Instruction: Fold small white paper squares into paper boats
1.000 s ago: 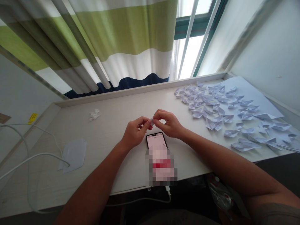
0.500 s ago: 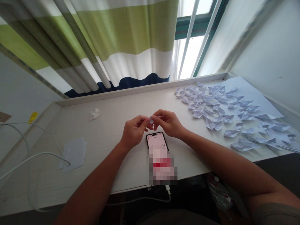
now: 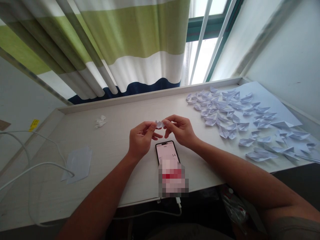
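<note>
My left hand [image 3: 141,138] and my right hand [image 3: 181,130] meet above the middle of the white desk [image 3: 120,140]. Both pinch one small folded white paper piece [image 3: 159,124] between thumb and fingertips, the left at its left end, the right at its right end. The piece is held slightly above the desk. Just below my hands a phone [image 3: 168,154] lies flat with its screen lit.
Several folded paper boats [image 3: 230,113] are spread over the right of the desk, partly on a white sheet [image 3: 270,100]. A crumpled paper scrap [image 3: 100,121] and a flat paper piece [image 3: 78,164] lie left. A white cable [image 3: 32,166] loops at the left edge. A striped curtain [image 3: 112,43] hangs behind.
Both hands have lifted slightly and moved apart a little, and the small paper piece between them has opened out wider.
</note>
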### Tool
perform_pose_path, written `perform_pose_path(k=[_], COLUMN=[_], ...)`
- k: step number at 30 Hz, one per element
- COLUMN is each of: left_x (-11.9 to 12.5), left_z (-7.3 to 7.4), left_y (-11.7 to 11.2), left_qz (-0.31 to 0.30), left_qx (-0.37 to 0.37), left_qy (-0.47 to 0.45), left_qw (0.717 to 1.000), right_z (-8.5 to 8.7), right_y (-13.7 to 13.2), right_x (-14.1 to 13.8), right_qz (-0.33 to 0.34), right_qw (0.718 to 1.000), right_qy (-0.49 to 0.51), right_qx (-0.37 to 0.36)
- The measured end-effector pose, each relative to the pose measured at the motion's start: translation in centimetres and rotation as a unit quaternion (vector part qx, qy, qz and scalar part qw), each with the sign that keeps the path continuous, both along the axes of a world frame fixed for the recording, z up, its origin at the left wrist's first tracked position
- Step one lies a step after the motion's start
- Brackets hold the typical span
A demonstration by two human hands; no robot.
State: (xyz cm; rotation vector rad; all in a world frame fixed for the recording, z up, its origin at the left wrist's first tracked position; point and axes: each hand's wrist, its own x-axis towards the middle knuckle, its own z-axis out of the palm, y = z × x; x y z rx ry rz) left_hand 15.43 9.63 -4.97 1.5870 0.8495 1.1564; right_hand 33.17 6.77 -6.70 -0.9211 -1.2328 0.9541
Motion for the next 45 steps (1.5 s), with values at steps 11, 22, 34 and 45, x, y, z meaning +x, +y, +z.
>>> perform_pose_path(k=[11, 22, 34, 45], left_x=[-0.9, -0.6, -0.3, -0.3], left_z=[-0.1, 0.2, -0.3, -0.4], left_y=[0.8, 1.0, 0.8, 1.3], left_qz=[-0.067, -0.024, 0.009, -0.008], left_qx=[0.053, 0.024, 0.003, -0.027], left_qy=[0.077, -0.019, -0.022, -0.002], left_qw=[0.993, 0.999, 1.0, 1.0], right_z=[-0.4, -0.6, -0.6, -0.8], right_y=[0.2, 0.6, 0.5, 1.1], right_x=[0.5, 0.4, 0.6, 0.9], right_qz=[0.011, 0.0, 0.003, 0.032], right_qw=[0.999, 1.0, 0.999, 0.996], right_qy=[-0.033, -0.002, -0.03, -0.074], right_qx=[0.041, 0.028, 0.023, 0.05])
